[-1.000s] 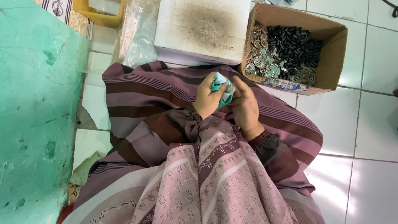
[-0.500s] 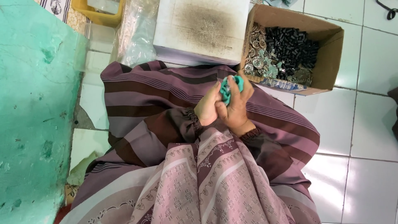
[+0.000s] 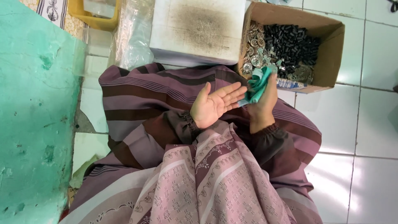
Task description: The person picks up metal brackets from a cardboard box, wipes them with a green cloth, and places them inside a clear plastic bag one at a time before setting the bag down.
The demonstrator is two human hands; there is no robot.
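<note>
Nearest you, the striped and patterned cloth over your lap (image 3: pixel 215 178) is soft and folded into slopes, so anything small that drops there could slide into a crease or roll off onto the white tiled floor (image 3: pixel 365 124). Your left hand (image 3: pixel 215 103) lies flat with the palm up and the fingers spread apart, gripping nothing; its fingertips touch the teal piece (image 3: pixel 258 85). That piece sits in the closed grip of your right hand (image 3: pixel 265 99), which clamps its lower part while the crumpled upper end stands free above the fingers. It looks thin, limp and wrinkled, like fabric or soft film, though you cannot tell which from here. My guess is that such a slack thing gives poor purchase: a loose pinch could let it slip out, and a small part wrapped in it, if there is one, could fall unseen. Just beyond your hands the open cardboard box (image 3: pixel 331 54) holds round, shiny metal discs (image 3: pixel 253 54) on its left side and small black ribbed cylinders (image 3: pixel 290 39) on the right; a nudge from your right wrist could tip the soft box wall or mix the two heaps. Left of it stands a white block (image 3: pixel 199 29) with a grey, scuffed top, and farther left some clear crinkled plastic (image 3: pixel 132 37).
</note>
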